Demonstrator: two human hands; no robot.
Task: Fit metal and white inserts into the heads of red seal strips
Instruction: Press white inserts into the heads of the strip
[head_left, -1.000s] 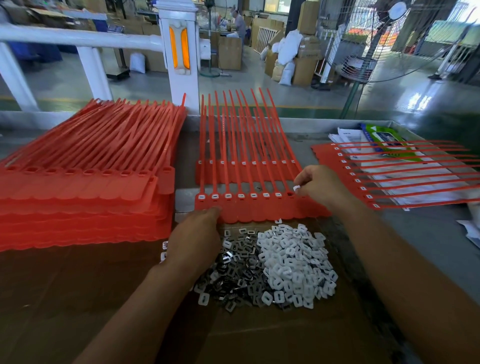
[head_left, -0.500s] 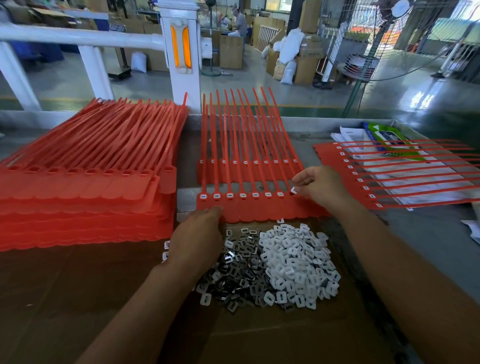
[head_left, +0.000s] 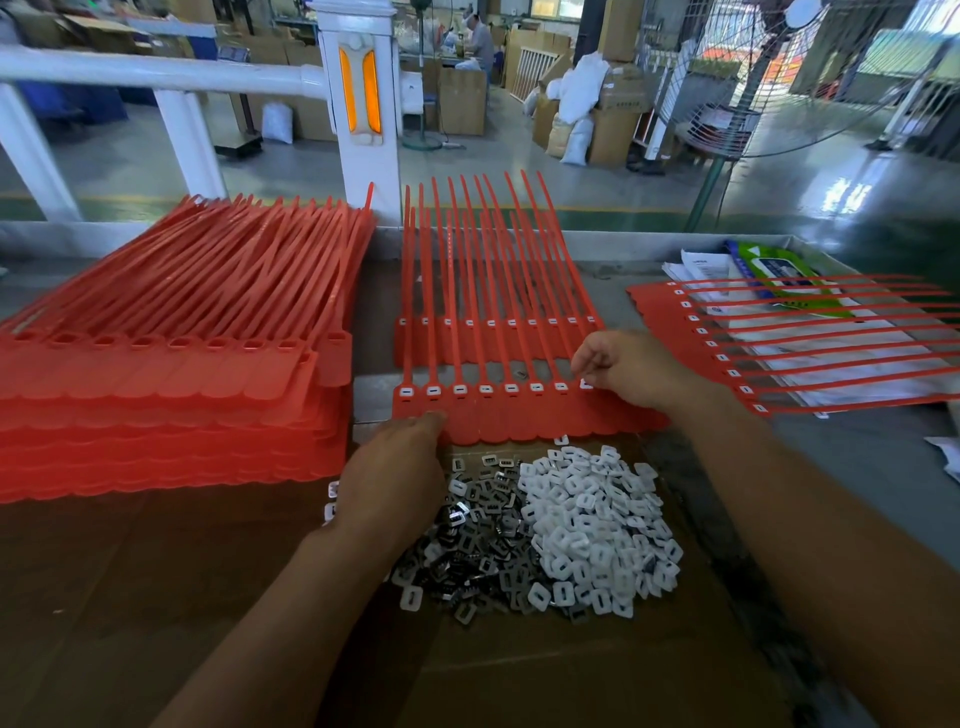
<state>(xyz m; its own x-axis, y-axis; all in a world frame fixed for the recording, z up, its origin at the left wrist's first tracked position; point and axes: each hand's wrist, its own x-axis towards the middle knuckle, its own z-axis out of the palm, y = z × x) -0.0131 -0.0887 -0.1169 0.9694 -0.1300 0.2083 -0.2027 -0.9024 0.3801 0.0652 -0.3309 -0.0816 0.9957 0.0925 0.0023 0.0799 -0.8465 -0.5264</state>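
A sheet of joined red seal strips (head_left: 519, 418) lies in front of me, its row of heads holding white inserts. My left hand (head_left: 395, 478) rests with straight fingers on the sheet's near left edge, above a pile of metal inserts (head_left: 483, 540). My right hand (head_left: 636, 371) is at the right end of the row, its curled fingertips pinching a white insert (head_left: 586, 384) at the last head. A heap of white inserts (head_left: 592, 525) sits just right of the metal ones.
A tall stack of red strip sheets (head_left: 156, 395) fills the left. Another sheet (head_left: 493, 343) lies behind the front one, and one more (head_left: 779, 343) lies on papers and a green packet (head_left: 774, 270) at right. Brown cardboard (head_left: 519, 675) is under the inserts.
My right hand has dropped slightly onto the last head with the white insert. My left hand has stayed on the sheet's edge.
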